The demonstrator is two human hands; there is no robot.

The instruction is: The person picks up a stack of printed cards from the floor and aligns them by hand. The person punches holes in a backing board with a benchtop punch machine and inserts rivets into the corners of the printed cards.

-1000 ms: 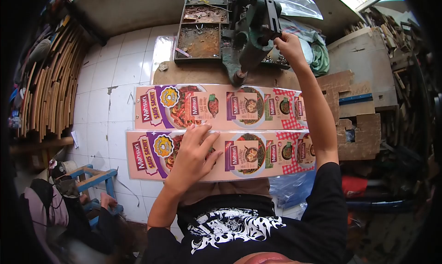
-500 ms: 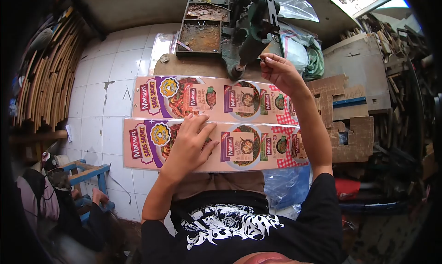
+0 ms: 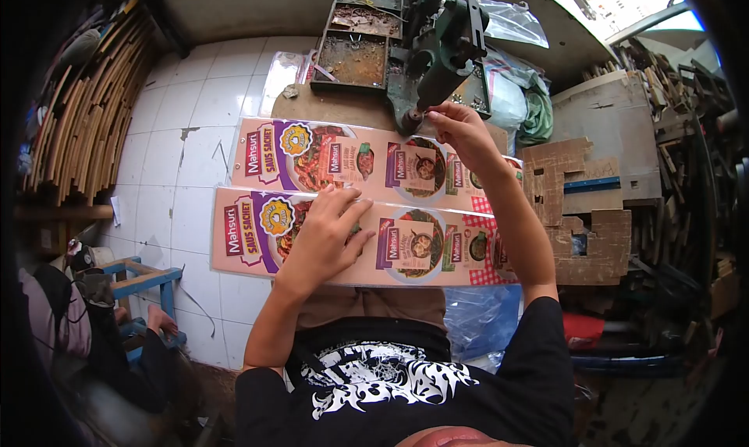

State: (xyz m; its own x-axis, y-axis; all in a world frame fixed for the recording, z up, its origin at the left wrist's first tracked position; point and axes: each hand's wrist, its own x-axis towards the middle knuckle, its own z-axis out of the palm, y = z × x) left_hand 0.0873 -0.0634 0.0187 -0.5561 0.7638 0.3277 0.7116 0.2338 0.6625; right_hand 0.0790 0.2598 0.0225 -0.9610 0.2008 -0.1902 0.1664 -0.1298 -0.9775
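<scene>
My left hand (image 3: 329, 236) lies with fingers spread over two laminated "Mahsuri Saus Sachet" display sheets: the near sheet (image 3: 460, 272) and the far sheet (image 3: 374, 180), which overlap along a long edge. Beyond them stands a dark green hand press (image 3: 438, 74). At the foot of the press my right hand (image 3: 462, 135) holds thumb and fingers in a pinch beside the lower die (image 3: 410, 118). Whatever is between those fingertips is too small to make out. The far sheet's back edge reaches close to the die.
A rusty compartment tray (image 3: 353, 59) with small metal bits stands left of the press. Plastic bags (image 3: 503, 88) lie to its right. Cut brown boards (image 3: 585, 248) sit at right, wood strips (image 3: 101, 127) at far left. Another person's foot (image 3: 161, 321) shows near a blue stool (image 3: 167, 295).
My right hand has come down and slightly nearer the press, its fingertips now beside the die. My left hand stays on the sheets. The far sheet has shifted right relative to the near one.
</scene>
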